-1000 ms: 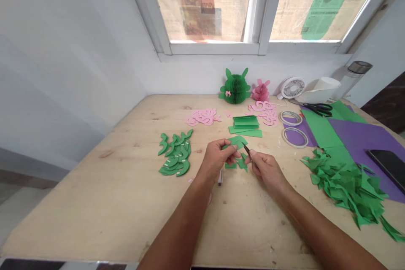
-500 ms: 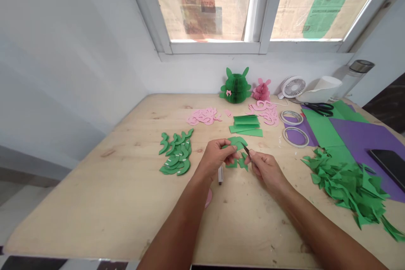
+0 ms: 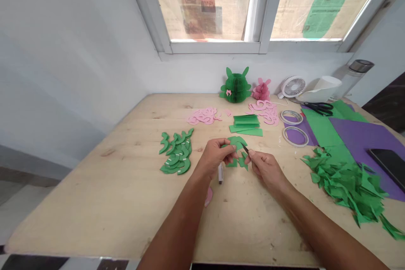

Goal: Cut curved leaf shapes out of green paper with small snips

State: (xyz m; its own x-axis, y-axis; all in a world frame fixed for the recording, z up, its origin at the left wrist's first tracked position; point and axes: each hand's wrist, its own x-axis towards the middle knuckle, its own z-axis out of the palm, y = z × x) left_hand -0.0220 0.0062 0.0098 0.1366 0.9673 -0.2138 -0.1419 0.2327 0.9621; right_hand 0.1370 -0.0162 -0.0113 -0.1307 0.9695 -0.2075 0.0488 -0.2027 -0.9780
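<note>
My left hand [image 3: 214,157] is closed, pinching a curved green paper piece [image 3: 236,141] above the middle of the wooden table [image 3: 126,185]. My right hand [image 3: 265,168] is closed on a thin dark tool [image 3: 244,149] whose tip touches that piece. Small green offcuts [image 3: 240,163] lie on the table just under both hands. A small white and dark object [image 3: 220,174] lies by my left wrist.
Cut green arcs [image 3: 175,152] lie at the left, pink cutouts [image 3: 204,116] and folded green strips [image 3: 246,124] behind. Green scraps [image 3: 344,183], purple sheets [image 3: 363,133], tape rolls [image 3: 295,136], scissors [image 3: 319,107], a phone [image 3: 390,163], a fan [image 3: 292,86], green [image 3: 236,86] and pink [image 3: 261,90] paper figures stand right and back.
Both hands have stayed almost in place; the dark tool's tip has shifted slightly along the green piece. The view has tilted a little.
</note>
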